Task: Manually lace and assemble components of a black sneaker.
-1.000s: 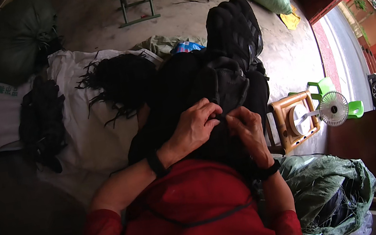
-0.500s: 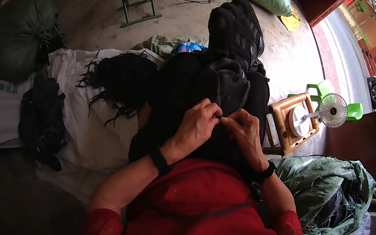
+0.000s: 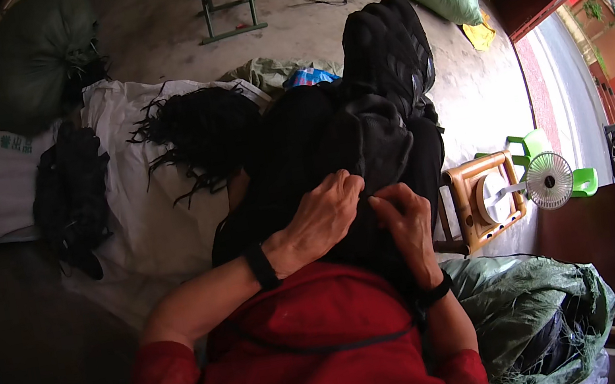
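A dark heap of black fabric (image 3: 375,137) lies across my lap, its folds hard to tell apart. Above its near part my left hand (image 3: 324,212) is closed, thumb and fingers pinched together. Close by on the right, my right hand (image 3: 406,216) is also closed in a pinch, index finger and thumb facing the left hand. A small gap parts the two sets of fingertips. What they hold is too small and dark to make out. Beyond them rises a stack of padded black pieces (image 3: 386,51). Left of my lap lies a pile of black fringed strips (image 3: 201,132).
A white sheet (image 3: 137,235) covers the floor at left, with a black bundle (image 3: 74,193) on it. Right stands a bamboo stool (image 3: 467,207) bearing a small fan (image 3: 549,180). A green sack (image 3: 535,309) sits near my right elbow. A folding stool (image 3: 227,0) stands farther off.
My fingertips, nearly touching before, have come slightly apart. My right hand has shifted a little to the right and down. The view has moved slightly.
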{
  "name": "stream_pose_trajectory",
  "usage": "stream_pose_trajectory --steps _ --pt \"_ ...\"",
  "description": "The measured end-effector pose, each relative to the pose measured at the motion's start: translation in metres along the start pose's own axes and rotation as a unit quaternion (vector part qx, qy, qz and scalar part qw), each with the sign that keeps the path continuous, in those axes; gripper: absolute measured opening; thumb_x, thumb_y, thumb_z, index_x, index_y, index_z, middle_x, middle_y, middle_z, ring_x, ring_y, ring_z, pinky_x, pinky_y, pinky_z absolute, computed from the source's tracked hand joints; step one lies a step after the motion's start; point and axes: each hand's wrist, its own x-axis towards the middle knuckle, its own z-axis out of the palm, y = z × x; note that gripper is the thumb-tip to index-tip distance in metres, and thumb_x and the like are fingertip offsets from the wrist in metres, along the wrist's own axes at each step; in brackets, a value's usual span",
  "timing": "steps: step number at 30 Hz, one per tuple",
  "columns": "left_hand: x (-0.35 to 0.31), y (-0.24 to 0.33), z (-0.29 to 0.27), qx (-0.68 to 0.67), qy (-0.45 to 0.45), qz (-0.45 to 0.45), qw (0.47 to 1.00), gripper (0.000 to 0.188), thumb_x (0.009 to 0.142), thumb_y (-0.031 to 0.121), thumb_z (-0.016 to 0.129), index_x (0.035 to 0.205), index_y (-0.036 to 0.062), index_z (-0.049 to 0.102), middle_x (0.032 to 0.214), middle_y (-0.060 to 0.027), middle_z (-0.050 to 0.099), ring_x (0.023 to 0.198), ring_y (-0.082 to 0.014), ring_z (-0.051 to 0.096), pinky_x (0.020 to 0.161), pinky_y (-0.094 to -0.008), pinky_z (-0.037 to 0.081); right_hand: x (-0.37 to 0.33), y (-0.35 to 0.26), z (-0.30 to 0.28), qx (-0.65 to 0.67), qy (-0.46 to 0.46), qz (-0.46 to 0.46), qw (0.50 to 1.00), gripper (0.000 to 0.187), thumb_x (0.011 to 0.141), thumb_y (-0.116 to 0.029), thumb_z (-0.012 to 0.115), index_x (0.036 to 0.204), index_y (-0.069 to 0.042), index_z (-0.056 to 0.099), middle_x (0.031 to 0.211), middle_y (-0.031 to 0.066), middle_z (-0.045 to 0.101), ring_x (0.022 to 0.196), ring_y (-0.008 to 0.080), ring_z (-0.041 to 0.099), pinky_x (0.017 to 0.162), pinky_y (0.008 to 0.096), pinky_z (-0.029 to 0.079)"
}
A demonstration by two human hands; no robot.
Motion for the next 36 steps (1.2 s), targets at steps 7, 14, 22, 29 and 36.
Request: stream_pose_trajectory --steps 7,14,22,29,36 --pt "0.003 0.009 -0.004 -0.006 0.01 -0.013 1.0 0.031 0.079 -0.006 0.062 0.107 -0.0004 0.051 0.091 -0.0138 0.054 0.082 -0.0289 0.063 0.058 -0.0341 0.057 0.003 0.008 -0.001 0.186 -0.055 0.081 0.978 0.012 0.086 -0.012 0.072 0.089 0.0 0.068 0.072 0.0014 0.064 0.064 0.0083 0.06 0.059 0.0226 0.05" --pt "0.017 0.015 -0.011 0.179 -0.065 0.085 0.978 0.018 0.08 0.001 0.06 0.096 0.0007 0.05 0.087 -0.0117 0.053 0.078 -0.0207 0.064 0.058 -0.0269 0.057 0.007 0.007 -0.005 0.151 -0.069 0.086 0.982 0.015 0.086 -0.011 0.07 0.09 0.002 0.068 0.074 0.0034 0.064 0.066 0.0083 0.06 0.06 0.0231 0.051" --pt "0.009 -0.002 -0.048 0.07 0.0 0.076 0.995 0.026 0.077 -0.007 0.058 0.101 -0.0008 0.051 0.087 -0.0134 0.053 0.078 -0.0284 0.062 0.067 -0.0356 0.055 0.002 0.005 -0.02 0.106 -0.06 0.03 0.992 0.014 0.086 -0.011 0.07 0.092 0.001 0.067 0.075 0.0054 0.067 0.067 0.0101 0.062 0.064 0.0249 0.049" --pt "0.008 -0.002 -0.022 0.007 0.014 0.072 0.997 0.031 0.079 -0.004 0.061 0.108 0.0 0.051 0.094 -0.0135 0.055 0.085 -0.0276 0.062 0.069 -0.0338 0.056 0.005 0.003 -0.007 0.109 -0.068 0.053 0.99 0.01 0.086 -0.009 0.07 0.091 -0.001 0.067 0.073 0.0025 0.064 0.066 0.0087 0.059 0.063 0.0241 0.048" --pt "0.024 0.017 -0.022 0.225 -0.091 0.127 0.962 0.021 0.075 0.001 0.064 0.093 0.0016 0.052 0.084 -0.0095 0.053 0.079 -0.0177 0.061 0.065 -0.0255 0.057 0.008 0.004 -0.01 0.118 -0.083 0.062 0.988 0.01 0.085 -0.007 0.068 0.091 0.001 0.067 0.074 0.0024 0.065 0.066 0.0084 0.06 0.062 0.0235 0.048"
